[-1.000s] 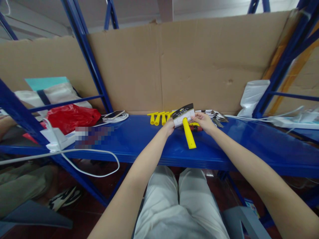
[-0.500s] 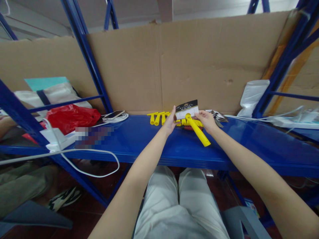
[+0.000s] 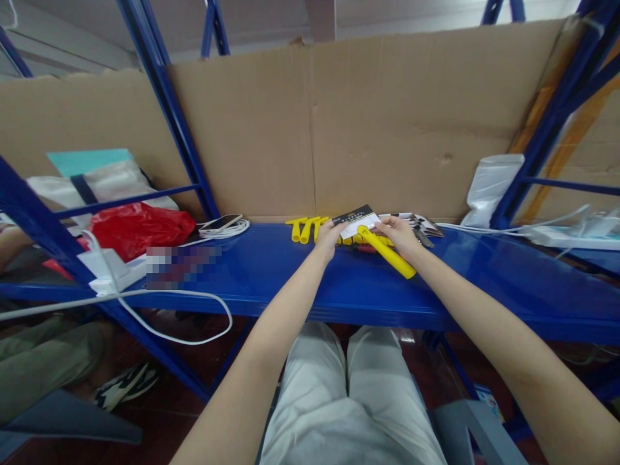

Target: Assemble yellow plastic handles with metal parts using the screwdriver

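Observation:
My left hand (image 3: 329, 239) is closed on the left side of a black-and-white printed card (image 3: 356, 216), its fingers partly hidden behind it. At the card's right edge, my right hand (image 3: 400, 234) is closed with thumb and fingers. A yellow tool with a tubular handle (image 3: 391, 257) lies against the card's lower part, its round end over the white area and its handle slanting down to the right, past my right hand. I cannot tell how it joins the card. Behind the hands stand several yellow handled pieces (image 3: 305, 230) in a row, partly covered.
Printed cards and metal pieces (image 3: 425, 227) lie just right of my hands. A phone (image 3: 221, 223) rests on a coiled white cable (image 3: 237, 228). A red plastic bag (image 3: 142, 227) and a power strip sit left; cardboard (image 3: 382, 123) walls the back of the blue shelf (image 3: 271, 278).
The card has tipped back flatter and come down slightly, with both hands still on it. The yellow handle's lower end has swung a little to the right and up.

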`<state>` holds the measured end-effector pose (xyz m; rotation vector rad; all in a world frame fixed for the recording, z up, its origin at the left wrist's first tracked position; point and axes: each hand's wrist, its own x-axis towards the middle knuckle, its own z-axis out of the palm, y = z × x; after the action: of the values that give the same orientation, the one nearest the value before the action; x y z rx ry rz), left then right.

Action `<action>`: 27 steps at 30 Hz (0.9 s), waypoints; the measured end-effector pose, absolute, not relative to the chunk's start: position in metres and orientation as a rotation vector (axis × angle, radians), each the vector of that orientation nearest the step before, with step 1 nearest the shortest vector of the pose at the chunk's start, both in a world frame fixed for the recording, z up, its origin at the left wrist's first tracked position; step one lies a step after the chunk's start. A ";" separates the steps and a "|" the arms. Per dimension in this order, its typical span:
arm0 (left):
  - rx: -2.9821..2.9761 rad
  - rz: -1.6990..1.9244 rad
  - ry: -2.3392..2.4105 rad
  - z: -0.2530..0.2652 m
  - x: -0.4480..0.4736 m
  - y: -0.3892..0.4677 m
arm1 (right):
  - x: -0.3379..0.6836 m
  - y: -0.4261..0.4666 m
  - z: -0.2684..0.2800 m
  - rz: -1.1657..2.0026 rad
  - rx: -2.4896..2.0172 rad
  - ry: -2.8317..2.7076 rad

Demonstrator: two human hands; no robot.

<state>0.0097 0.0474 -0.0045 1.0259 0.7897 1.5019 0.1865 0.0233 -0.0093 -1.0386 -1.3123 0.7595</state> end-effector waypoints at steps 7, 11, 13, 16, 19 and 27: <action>1.028 1.439 0.835 -0.004 0.009 0.045 | 0.192 0.024 -0.014 0.597 -1.123 -1.412; 1.113 1.386 0.876 -0.002 0.007 0.040 | 0.194 0.023 -0.012 0.531 -1.171 -1.478; 1.171 1.327 0.888 -0.002 0.006 0.039 | 0.194 0.022 -0.011 0.580 -1.212 -1.496; 1.214 1.276 0.908 -0.003 0.006 0.039 | 0.193 0.021 -0.011 0.565 -1.242 -1.540; 1.200 1.293 0.921 -0.003 0.006 0.040 | 0.193 0.020 -0.011 0.360 -1.243 -1.662; 1.135 1.349 0.931 -0.004 0.006 0.043 | 0.186 0.011 -0.010 0.157 -1.168 -2.005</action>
<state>0.0057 0.0431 -0.0045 1.1354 0.9309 1.3491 0.1861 0.0111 -0.0098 -1.1677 -2.0047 0.1565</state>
